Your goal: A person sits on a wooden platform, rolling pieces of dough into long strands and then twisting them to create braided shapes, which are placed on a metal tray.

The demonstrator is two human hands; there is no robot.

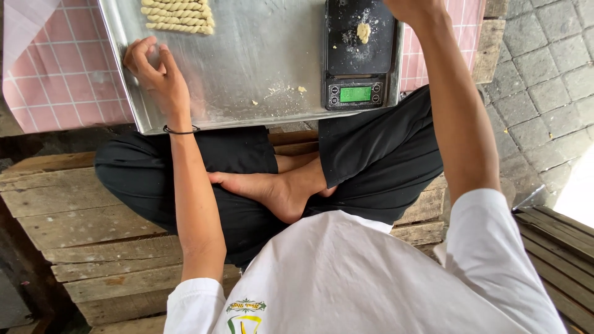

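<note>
Our left hand (154, 71) rests loosely curled and empty on the tray (247, 62) to steady it, while our right hand (411, 7) reaches past the scale (361, 49), grip hidden.

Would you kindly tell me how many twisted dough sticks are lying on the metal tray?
4 twisted dough sticks show, stacked side by side at the metal tray's far left edge; more may lie beyond the frame's top.

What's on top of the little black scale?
On the black scale sits one small lump of dough with floury crumbs scattered around it. The scale itself rests on the metal tray. The right hand above it is mostly cut off by the picture's edge.
</note>
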